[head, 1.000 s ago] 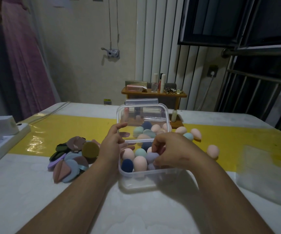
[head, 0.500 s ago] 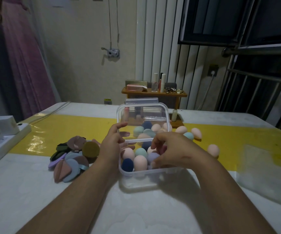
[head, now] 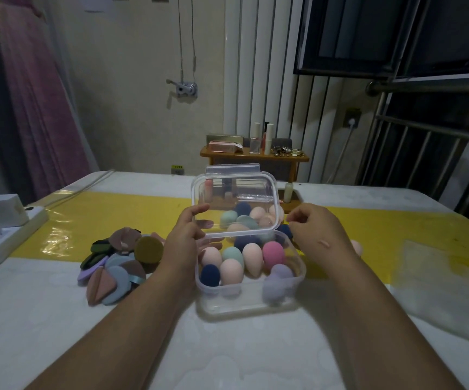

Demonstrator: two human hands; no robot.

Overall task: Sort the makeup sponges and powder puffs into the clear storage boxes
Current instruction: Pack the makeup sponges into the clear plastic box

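A clear storage box (head: 256, 304) stands at the table's middle with its lid (head: 234, 198) tilted up. Egg-shaped makeup sponges lie inside, among them a magenta sponge (head: 273, 253), a lavender sponge (head: 279, 277) and a navy sponge (head: 210, 274). My left hand (head: 185, 240) grips the lid's left edge, thumb in front and fingers behind. My right hand (head: 318, 235) hovers by the box's right rim, fingers loosely curled and holding nothing. More sponges show through the lid; a loose pink sponge (head: 358, 246) peeks out behind my right wrist. A pile of powder puffs (head: 120, 257) lies left of the box.
A white power strip with chargers (head: 2, 220) sits along the left edge. A wooden shelf with cosmetics (head: 256, 156) stands behind the table, and a small bottle (head: 289, 191) is just behind the lid. A yellow band (head: 115, 215) crosses the table.
My right hand has come up out of the box and moved right. The magenta sponge now shows among the others. My left hand keeps its hold on the lid.
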